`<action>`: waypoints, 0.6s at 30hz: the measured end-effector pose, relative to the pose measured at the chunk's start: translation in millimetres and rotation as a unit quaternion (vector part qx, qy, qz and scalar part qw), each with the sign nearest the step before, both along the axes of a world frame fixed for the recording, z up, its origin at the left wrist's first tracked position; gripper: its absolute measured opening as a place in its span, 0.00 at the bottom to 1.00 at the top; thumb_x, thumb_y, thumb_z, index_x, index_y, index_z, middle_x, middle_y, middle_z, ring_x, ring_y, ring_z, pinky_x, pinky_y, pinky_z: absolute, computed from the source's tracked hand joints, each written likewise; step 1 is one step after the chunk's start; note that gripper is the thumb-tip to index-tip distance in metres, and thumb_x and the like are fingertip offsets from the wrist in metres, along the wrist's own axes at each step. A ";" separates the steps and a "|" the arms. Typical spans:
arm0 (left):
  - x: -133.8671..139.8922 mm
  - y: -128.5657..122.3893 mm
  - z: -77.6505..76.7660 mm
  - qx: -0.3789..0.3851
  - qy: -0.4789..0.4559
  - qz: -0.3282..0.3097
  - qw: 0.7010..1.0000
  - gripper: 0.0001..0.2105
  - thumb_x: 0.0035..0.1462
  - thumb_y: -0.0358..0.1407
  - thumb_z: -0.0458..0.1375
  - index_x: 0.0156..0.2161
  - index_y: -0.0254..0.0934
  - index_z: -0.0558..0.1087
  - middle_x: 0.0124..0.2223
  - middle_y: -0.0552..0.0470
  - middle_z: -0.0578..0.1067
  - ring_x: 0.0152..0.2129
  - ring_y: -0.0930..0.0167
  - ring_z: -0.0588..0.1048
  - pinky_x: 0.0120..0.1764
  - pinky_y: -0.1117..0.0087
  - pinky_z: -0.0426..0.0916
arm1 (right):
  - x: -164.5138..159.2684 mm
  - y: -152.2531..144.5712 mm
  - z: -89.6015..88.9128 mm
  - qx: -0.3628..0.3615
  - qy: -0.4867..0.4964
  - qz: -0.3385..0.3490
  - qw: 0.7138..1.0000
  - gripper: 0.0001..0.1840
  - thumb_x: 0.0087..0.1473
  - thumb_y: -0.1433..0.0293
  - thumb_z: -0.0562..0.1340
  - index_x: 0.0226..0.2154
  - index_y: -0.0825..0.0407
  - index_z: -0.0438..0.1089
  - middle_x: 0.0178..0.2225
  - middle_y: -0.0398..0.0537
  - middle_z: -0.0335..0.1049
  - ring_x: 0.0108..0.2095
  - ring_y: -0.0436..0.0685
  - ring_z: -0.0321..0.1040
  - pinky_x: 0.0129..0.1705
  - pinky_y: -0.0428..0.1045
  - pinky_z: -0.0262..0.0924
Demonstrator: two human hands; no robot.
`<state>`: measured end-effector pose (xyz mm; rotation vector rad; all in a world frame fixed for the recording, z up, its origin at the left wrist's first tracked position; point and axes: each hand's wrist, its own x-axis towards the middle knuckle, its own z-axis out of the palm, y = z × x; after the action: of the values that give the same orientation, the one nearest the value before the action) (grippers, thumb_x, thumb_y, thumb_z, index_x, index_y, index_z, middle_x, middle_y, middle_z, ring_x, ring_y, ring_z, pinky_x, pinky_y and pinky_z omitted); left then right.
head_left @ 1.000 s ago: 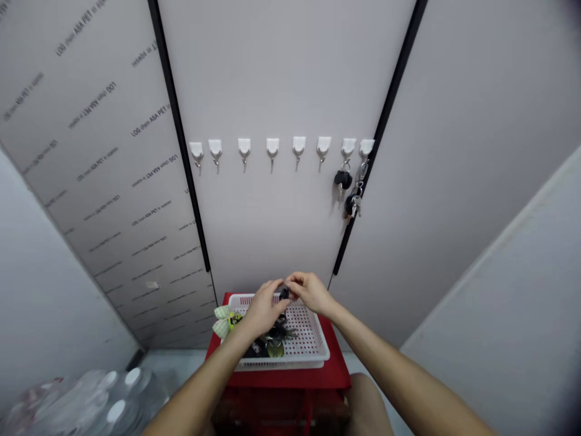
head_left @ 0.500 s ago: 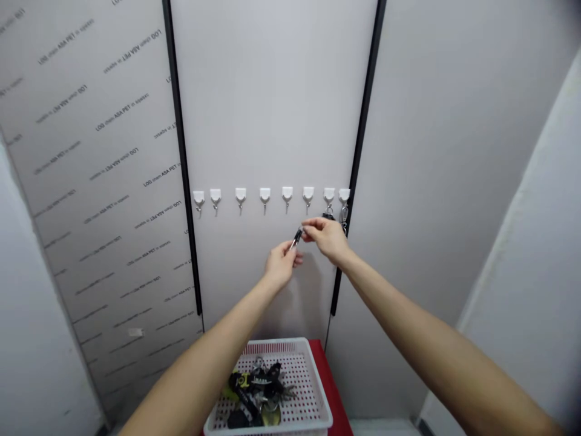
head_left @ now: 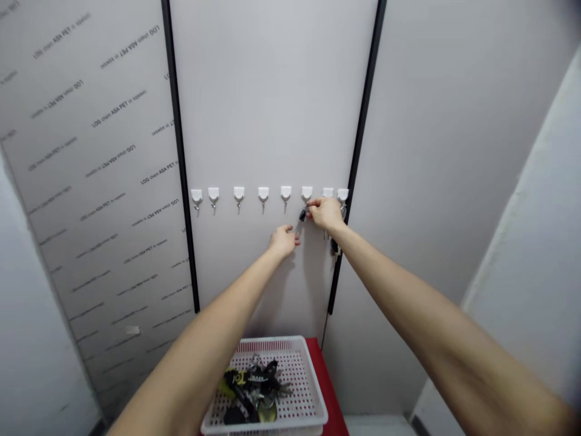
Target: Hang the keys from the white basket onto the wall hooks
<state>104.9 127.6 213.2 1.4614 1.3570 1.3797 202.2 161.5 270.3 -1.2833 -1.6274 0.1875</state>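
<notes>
Fingertips [head_left: 309, 210] of R hand [head_left: 329, 213]: pinched tog. on upper end of black-headed key [head_left: 302, 215], just below 6th hook from L [head_left: 307, 192]; hooked on or not, can't tell. L hand [head_left: 282, 241]: fingertips at key's lower end, clamped on it or merely nr, can't tell. Nr R wrist: hung keys [head_left: 334, 247], partly hidden. Further L, same row: five white-backed hooks [head_left: 239, 192]. Below: white basket [head_left: 297, 402] w/ heap of keys + black straps [head_left: 258, 387], on red stand [head_left: 330, 393].

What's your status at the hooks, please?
Right hand holding black-headed key below third hook from right. Left hand near key tip, contact unclear. No obstruction seen.
</notes>
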 end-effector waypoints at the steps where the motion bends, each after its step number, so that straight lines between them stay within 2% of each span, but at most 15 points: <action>1: -10.8 -7.3 -13.6 0.000 0.021 -0.003 1.000 0.17 0.46 0.25 0.43 0.44 0.29 0.58 0.34 0.44 0.70 0.22 0.77 0.69 0.25 0.77 0.62 | 2.3 -2.3 -2.9 0.028 -0.012 -0.004 1.000 0.13 0.38 0.78 0.51 0.29 0.59 0.66 0.22 0.48 0.66 0.23 0.48 0.63 0.28 0.46 0.57; 3: -38.2 -28.6 -48.4 0.013 0.098 -0.017 0.995 0.16 0.46 0.27 0.43 0.43 0.30 0.60 0.36 0.45 0.69 0.27 0.76 0.69 0.30 0.75 0.62 | 6.9 -9.9 -17.8 0.099 -0.019 -0.011 0.995 0.14 0.37 0.76 0.53 0.32 0.58 0.65 0.28 0.48 0.66 0.25 0.48 0.62 0.32 0.47 0.56; 5: -69.1 -57.2 -87.6 0.030 0.202 -0.027 0.979 0.15 0.46 0.29 0.44 0.41 0.32 0.63 0.38 0.47 0.69 0.32 0.75 0.67 0.36 0.73 0.60 | 8.2 -22.3 -49.1 0.120 -0.007 0.003 0.993 0.15 0.37 0.74 0.53 0.33 0.57 0.64 0.30 0.47 0.65 0.26 0.48 0.61 0.33 0.48 0.55; 7: -98.0 -87.8 -123.6 0.039 0.289 -0.010 0.956 0.13 0.46 0.30 0.44 0.38 0.34 0.65 0.39 0.49 0.68 0.36 0.73 0.65 0.40 0.71 0.58 | 3.5 -41.3 -96.5 0.045 -0.011 0.072 0.996 0.14 0.39 0.72 0.52 0.32 0.58 0.63 0.27 0.47 0.65 0.24 0.47 0.60 0.31 0.46 0.56; 8: -110.4 -101.9 -138.7 0.039 0.324 0.003 0.945 0.13 0.46 0.30 0.43 0.38 0.34 0.65 0.39 0.49 0.68 0.37 0.73 0.65 0.41 0.70 0.58 | -1.4 -53.0 -123.8 -0.022 -0.028 0.127 0.991 0.12 0.39 0.72 0.52 0.30 0.58 0.64 0.25 0.46 0.65 0.23 0.48 0.60 0.29 0.46 0.56; 9: -120.8 -114.2 -151.6 0.038 0.352 0.019 0.935 0.13 0.46 0.30 0.43 0.37 0.35 0.65 0.39 0.49 0.68 0.37 0.72 0.64 0.41 0.70 0.57 | -7.7 -65.6 -151.2 -0.101 -0.059 0.196 0.974 0.11 0.39 0.72 0.52 0.29 0.58 0.64 0.23 0.46 0.65 0.23 0.48 0.60 0.28 0.45 0.56; 10: -129.3 -124.4 -162.4 0.035 0.376 0.032 0.926 0.13 0.46 0.31 0.43 0.38 0.35 0.65 0.39 0.49 0.67 0.37 0.72 0.64 0.41 0.69 0.57 | -15.2 -78.2 -177.1 -0.163 -0.079 0.246 0.952 0.11 0.39 0.71 0.52 0.27 0.58 0.65 0.23 0.46 0.66 0.23 0.48 0.60 0.28 0.45 0.56; 11: -135.9 -132.3 -171.2 0.033 0.394 0.043 0.918 0.13 0.46 0.31 0.44 0.38 0.36 0.65 0.39 0.49 0.67 0.37 0.71 0.63 0.41 0.68 0.57 | -23.4 -90.1 -199.8 -0.195 -0.089 0.277 0.937 0.10 0.40 0.71 0.52 0.27 0.57 0.65 0.24 0.46 0.66 0.24 0.48 0.61 0.29 0.45 0.56; 13: -143.8 -141.8 -184.2 0.030 0.419 0.054 0.906 0.13 0.46 0.31 0.44 0.39 0.37 0.64 0.40 0.49 0.66 0.38 0.71 0.62 0.41 0.67 0.57 | -39.6 -109.9 -232.0 -0.214 -0.105 0.297 0.925 0.10 0.41 0.70 0.51 0.27 0.56 0.65 0.26 0.46 0.66 0.26 0.49 0.61 0.30 0.45 0.55; 15: -146.5 -145.2 -193.2 0.031 0.430 0.054 0.901 0.14 0.46 0.32 0.45 0.40 0.37 0.63 0.41 0.49 0.65 0.39 0.70 0.61 0.41 0.67 0.57 | -52.8 -122.8 -246.3 -0.178 -0.129 0.296 0.930 0.11 0.41 0.70 0.52 0.28 0.54 0.65 0.29 0.46 0.66 0.30 0.50 0.60 0.34 0.45 0.54; 18: -145.1 -144.6 -201.5 0.028 0.437 0.056 0.897 0.15 0.45 0.32 0.47 0.41 0.37 0.62 0.42 0.49 0.65 0.40 0.70 0.61 0.41 0.67 0.56 | -63.3 -130.3 -249.4 -0.112 -0.211 0.289 0.927 0.13 0.39 0.69 0.55 0.32 0.52 0.64 0.33 0.47 0.64 0.36 0.52 0.56 0.40 0.48 0.49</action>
<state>-40.2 -17.0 11.6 2.2052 1.9619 0.8152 138.9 31.2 21.0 -1.0139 -2.3960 0.4962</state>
